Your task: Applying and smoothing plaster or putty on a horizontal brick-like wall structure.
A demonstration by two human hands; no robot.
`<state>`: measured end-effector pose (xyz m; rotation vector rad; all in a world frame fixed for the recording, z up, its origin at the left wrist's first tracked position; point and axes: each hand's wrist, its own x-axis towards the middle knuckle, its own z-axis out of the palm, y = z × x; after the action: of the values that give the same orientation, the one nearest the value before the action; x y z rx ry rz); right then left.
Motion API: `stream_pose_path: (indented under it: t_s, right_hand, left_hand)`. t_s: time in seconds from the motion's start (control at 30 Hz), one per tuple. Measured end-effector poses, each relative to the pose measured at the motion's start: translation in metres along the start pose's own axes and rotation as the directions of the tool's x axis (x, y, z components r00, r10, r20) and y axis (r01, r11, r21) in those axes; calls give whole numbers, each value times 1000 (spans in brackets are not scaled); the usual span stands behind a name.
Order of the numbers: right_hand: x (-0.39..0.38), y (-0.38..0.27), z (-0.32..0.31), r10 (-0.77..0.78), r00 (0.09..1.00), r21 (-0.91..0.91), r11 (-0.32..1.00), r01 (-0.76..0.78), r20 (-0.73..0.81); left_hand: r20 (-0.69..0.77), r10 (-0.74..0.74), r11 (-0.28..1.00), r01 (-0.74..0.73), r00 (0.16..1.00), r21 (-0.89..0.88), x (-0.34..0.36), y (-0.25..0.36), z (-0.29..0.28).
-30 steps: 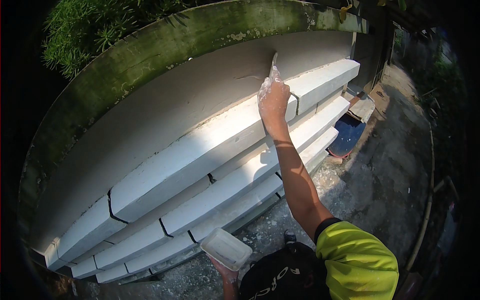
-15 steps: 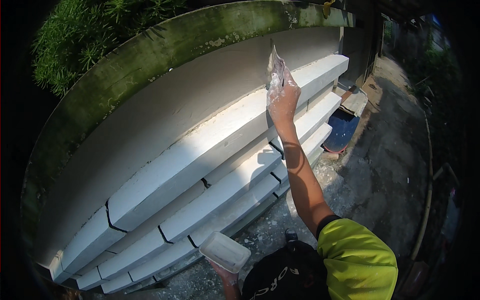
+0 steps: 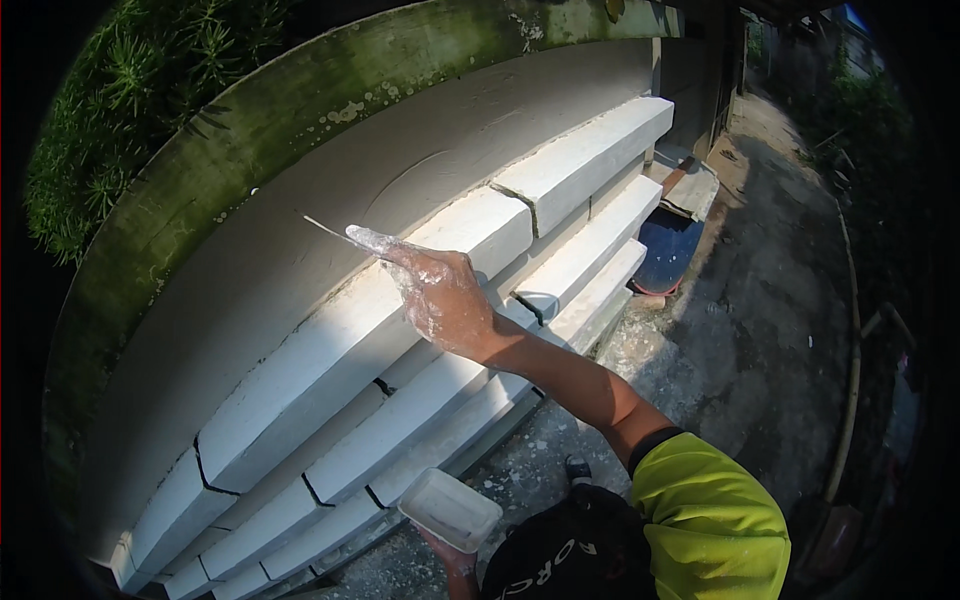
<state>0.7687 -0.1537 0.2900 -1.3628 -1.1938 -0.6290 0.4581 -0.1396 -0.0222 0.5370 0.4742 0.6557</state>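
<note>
My right hand (image 3: 440, 295), smeared with white paste, is closed on a thin putty knife (image 3: 325, 228) whose blade appears edge-on against the grey wall (image 3: 290, 260). Most of the tool is hidden behind my fingers. Beneath that hand runs the top white ledge (image 3: 290, 360), broken by dark gaps. At the lower middle, my left hand (image 3: 452, 553) grips a whitish rectangular tub (image 3: 450, 508) from below. White residue coats the tub's inside.
More white stepped ledges (image 3: 400, 418) run below the top one. A mossy green coping (image 3: 300, 105) edges the wall, with a leafy bush (image 3: 130, 110) beyond. Toward the far right stand a dark blue container (image 3: 668, 250) and a paved path (image 3: 760, 290).
My right hand has swept left and nearer along the wall with the putty knife, turning the blade leftward. A dark gap in the top ledge is uncovered. The left hand and tub stay put.
</note>
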Motion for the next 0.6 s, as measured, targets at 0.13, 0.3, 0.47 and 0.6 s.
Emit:
stream_pose_path:
  t_s: [0.13,0.3,0.47,0.6]
  right_hand:
    - [47,73,-114,150,888,-398,853,-339,-434]
    - [87,171,-155,138,844,-484,767,-422,-518]
    - [41,90,-44,65,987,-324,940,-111,-149]
    - [8,51,-61,44,983,-171,985,-14,176]
  left_hand:
    - [-38,19,997,-21,999,-77,7,-11,-23]
    - [-47,13,998,-16,999,-59,8,-22,2]
    - [-40,34,999,-33,999,24,20,-35,35]
    - [-12,11,1000,-11,1000,28,29,-44,55]
